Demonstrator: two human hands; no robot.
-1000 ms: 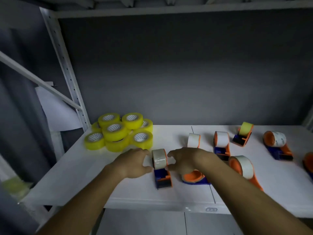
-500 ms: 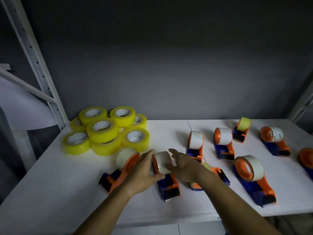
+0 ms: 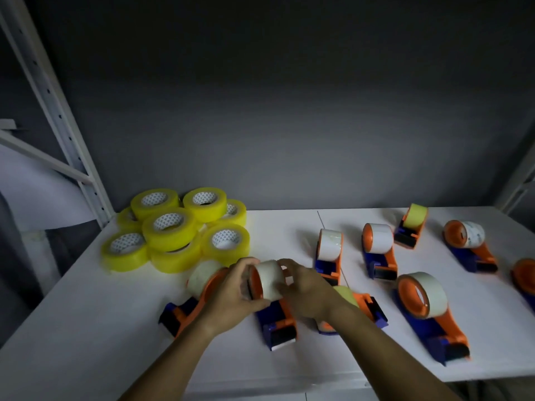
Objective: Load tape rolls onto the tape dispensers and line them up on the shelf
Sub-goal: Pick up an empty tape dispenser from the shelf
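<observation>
A blue and orange tape dispenser point(image 3: 279, 325) stands near the front middle of the white shelf point(image 3: 86, 328), with a pale tape roll point(image 3: 268, 277) on its hub. My left hand point(image 3: 231, 293) grips the roll and hub from the left. From the right, my right hand point(image 3: 304, 287) holds the same roll with curled fingers. A dispenser with a pale roll point(image 3: 199, 290) lies tilted just left of my left hand. Behind my right wrist another dispenser point(image 3: 364, 306) lies on its side. Several loaded dispensers stand further right.
A pile of several yellow tape rolls point(image 3: 176, 230) sits at the back left. Loaded dispensers point(image 3: 328, 253), point(image 3: 377, 247), point(image 3: 411, 227), point(image 3: 469, 244), point(image 3: 428, 311) are spread across the right half. A white shelf upright point(image 3: 58, 123) rises at the left.
The camera has swung right and down, bringing the tilted left dispenser into sight. Both hands stay on the roll of the middle dispenser, now closed more tightly around it.
</observation>
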